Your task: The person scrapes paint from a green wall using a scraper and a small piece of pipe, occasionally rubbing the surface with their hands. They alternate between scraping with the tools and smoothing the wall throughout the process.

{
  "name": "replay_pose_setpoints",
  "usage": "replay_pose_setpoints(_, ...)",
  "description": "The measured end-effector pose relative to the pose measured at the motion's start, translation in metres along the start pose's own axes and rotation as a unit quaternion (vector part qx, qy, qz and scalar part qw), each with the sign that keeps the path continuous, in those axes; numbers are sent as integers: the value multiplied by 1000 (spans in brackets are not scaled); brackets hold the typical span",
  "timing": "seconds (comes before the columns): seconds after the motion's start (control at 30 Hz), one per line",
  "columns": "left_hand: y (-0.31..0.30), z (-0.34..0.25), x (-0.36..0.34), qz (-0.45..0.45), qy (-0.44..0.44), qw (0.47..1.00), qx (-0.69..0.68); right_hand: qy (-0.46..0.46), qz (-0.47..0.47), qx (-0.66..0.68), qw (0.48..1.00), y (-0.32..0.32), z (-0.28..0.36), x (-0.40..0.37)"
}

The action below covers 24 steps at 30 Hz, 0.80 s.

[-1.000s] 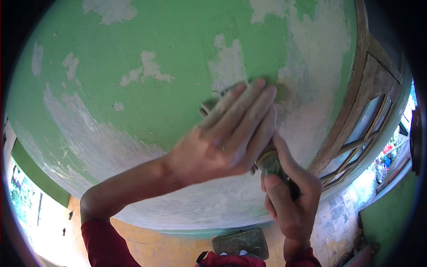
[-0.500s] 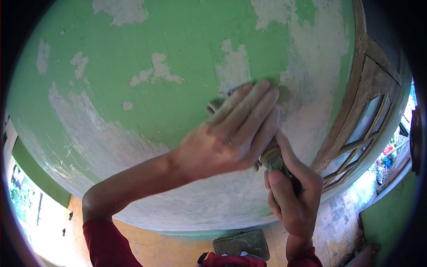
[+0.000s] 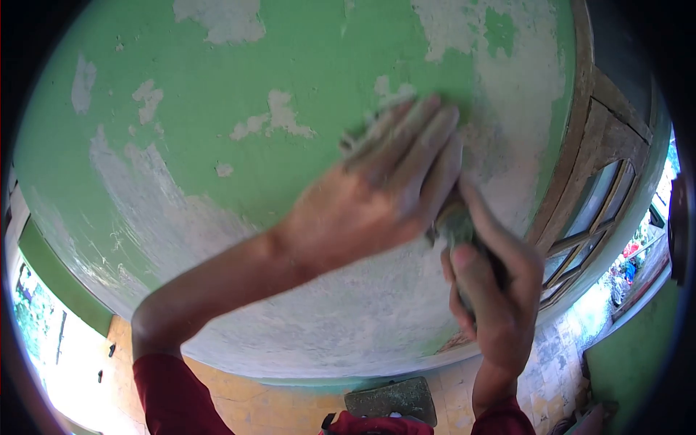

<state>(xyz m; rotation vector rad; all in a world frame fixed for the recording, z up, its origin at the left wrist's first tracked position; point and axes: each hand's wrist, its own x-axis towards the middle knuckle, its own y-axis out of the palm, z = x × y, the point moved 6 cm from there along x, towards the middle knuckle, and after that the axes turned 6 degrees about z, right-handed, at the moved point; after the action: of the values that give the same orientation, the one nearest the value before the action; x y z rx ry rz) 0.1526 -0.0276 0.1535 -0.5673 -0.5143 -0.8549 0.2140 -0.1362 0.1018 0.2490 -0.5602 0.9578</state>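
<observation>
My right hand [image 3: 500, 297] is closed around the handle of a scraper [image 3: 455, 221], thumb along its top. My left hand [image 3: 384, 177] presses over the scraper's head, its long fingers nearly straight and side by side. Its thumb is hidden. A grey edge of the tool shows beyond the left fingers, against the wall; most of the head is covered. Behind both hands stands a wall [image 3: 196, 94] with green paint and bare whitish patches. One pale patch [image 3: 391, 88] lies just above the left fingertips.
To the right is a brown wooden frame [image 3: 562, 167] with a glazed panel [image 3: 594, 196]. Below, a dark flat block [image 3: 391, 400] lies on the yellowish tiled floor [image 3: 254, 399]. At the lower right stands a green surface [image 3: 638, 362]. Bright light comes in at both sides.
Both hands and the scraper have shifted: the left hand slid up the wall, and the right hand moved slightly up and to the right. The view has tilted a little.
</observation>
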Motion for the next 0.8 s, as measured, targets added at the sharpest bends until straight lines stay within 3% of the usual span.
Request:
replay_pose_setpoints(0.17, -4, 31, 24, -7, -10, 999, 32, -9, 14, -12, 1000, -5, 23, 29)
replay_pose_setpoints(0.27, -10, 37, 25, 1, -31, 999, 12, -90, 21, -57, 994, -3, 18, 44)
replay_pose_setpoints(0.33, -4, 18, 5, 61, -58, 994, -74, -104, -17, -61, 993, -5, 1, 24)
replay_pose_setpoints(0.43, -21, -48, -70, 213, -50, 968, -122, -54, -58, -46, 996, -17, -63, -45)
replay_pose_setpoints(0.47, -28, -74, -111, 213, -91, 940, -249, -27, -80, -50, 995, -23, -95, -73)
replay_pose_setpoints(0.5, -26, -104, -159, 201, -138, 918, -313, -38, -110, -143, 983, -39, -141, -107)
replay_pose_setpoints(0.53, -19, -134, -217, 206, -196, 894, -347, 7, -127, -200, 971, -51, -178, -142)
replay_pose_setpoints(0.57, -6, -168, -280, 229, -316, 823, -412, 2, -124, -285, 951, -62, -204, -175)
replay_pose_setpoints(0.6, 8, -220, -363, 298, -481, 718, -405, 91, -145, -273, 947, -74, -245, -217)
replay_pose_setpoints(0.63, 1, -276, -439, 367, -506, 678, -387, 186, -161, -287, 926, -87, -280, -265)
replay_pose_setpoints(0.67, -13, -350, -528, 510, -603, 460, -406, 275, -178, -299, 896, -100, -314, -314)
replay_pose_setpoints(0.7, -43, -402, -566, 359, -547, 693, -304, 224, -253, -317, 886, -107, -335, -360)
replay_pose_setpoints(0.77, -65, -465, -630, 465, -640, 493, -362, 287, -298, -333, 847, -111, -362, -431)
replay_pose_setpoints(0.8, -79, -486, -652, 510, -657, 420, -364, 351, -291, -333, 825, -108, -372, -463)
